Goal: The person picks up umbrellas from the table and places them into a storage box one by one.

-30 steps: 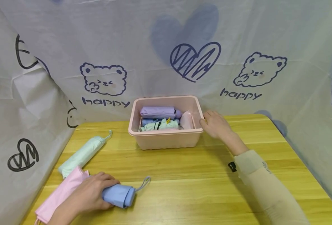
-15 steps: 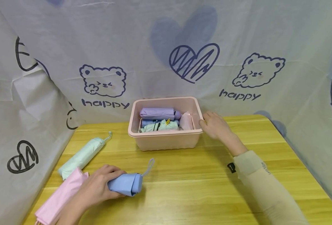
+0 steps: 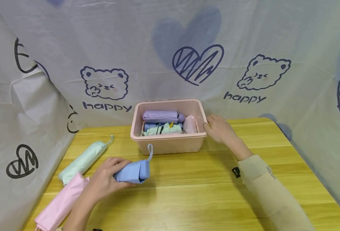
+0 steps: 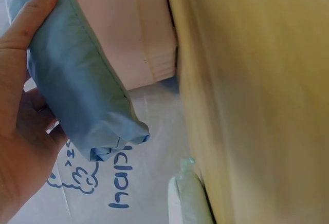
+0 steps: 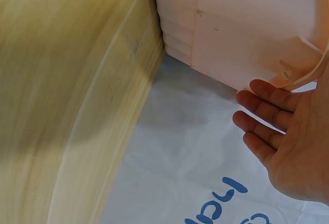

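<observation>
My left hand (image 3: 107, 176) grips a folded blue umbrella (image 3: 132, 171) by its body, raised above the table, its wrist loop at the far end. In the left wrist view the thumb lies along the umbrella (image 4: 82, 75), with fingers behind it. My right hand (image 3: 220, 130) is at the right rim of a pink plastic bin (image 3: 170, 146). In the right wrist view its fingers (image 5: 262, 106) are loosely extended by the bin's end wall; the thumb is hidden there. Inside the bin lie a purple folded umbrella (image 3: 159, 116), a blue one, a mint one (image 3: 168, 129) and a pale pink bundle (image 3: 190, 124).
Left on the wooden table (image 3: 187, 195) lie a folded mint umbrella (image 3: 83, 162) and a folded pink umbrella (image 3: 61, 202). A small black item (image 3: 236, 172) is by the right sleeve. A printed white cloth (image 3: 155, 41) hangs behind the bin.
My left hand has lifted the blue umbrella off the table and carried it up and forward, nearer the bin. The right hand has stayed at the bin's rim.
</observation>
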A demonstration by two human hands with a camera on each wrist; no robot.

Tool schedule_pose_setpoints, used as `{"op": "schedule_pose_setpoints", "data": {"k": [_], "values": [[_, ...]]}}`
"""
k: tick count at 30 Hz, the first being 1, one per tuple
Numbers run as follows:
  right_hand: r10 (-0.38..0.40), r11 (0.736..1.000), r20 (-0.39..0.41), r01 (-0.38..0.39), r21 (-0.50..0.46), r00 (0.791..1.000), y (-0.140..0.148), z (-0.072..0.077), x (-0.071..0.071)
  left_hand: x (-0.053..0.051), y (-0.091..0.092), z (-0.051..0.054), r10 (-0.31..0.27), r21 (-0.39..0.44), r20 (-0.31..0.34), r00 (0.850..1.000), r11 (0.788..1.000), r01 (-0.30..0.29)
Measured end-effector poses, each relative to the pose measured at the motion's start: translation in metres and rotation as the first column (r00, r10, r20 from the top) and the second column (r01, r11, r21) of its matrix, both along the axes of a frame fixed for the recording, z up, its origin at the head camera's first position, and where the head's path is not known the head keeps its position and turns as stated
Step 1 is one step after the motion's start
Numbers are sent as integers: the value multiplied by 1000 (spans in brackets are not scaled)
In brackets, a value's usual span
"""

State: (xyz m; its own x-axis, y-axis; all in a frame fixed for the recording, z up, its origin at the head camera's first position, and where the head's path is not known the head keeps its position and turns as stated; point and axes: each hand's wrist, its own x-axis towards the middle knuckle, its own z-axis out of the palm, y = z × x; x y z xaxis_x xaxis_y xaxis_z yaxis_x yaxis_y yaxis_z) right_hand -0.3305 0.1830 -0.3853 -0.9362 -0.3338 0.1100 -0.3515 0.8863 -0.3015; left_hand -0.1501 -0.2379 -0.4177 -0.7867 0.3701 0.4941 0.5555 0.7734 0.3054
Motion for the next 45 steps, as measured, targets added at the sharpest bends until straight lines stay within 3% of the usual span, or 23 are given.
{"op": "schedule_pose_setpoints", "data": {"k": [13,20,26,35,45], "values": [[-10,1000,-1,10,-13,1000,0,1,2,-30,16,27,-95,40,-106,990,994,99],[-7,1000,5,7,-18,1000,-2,0,1,-47,26,51,-157,9,-129,979,987,159],[-9,1000,20,9,-28,1000,-1,0,2,-66,41,78,-209,-41,-120,970,978,206],[2,1000,7,-2,-26,1000,-1,1,2,-98,66,117,-298,-187,-117,947,944,273],[0,1000,-12,0,-21,1000,1,1,2,-140,97,142,-320,-365,15,947,880,304]]}}
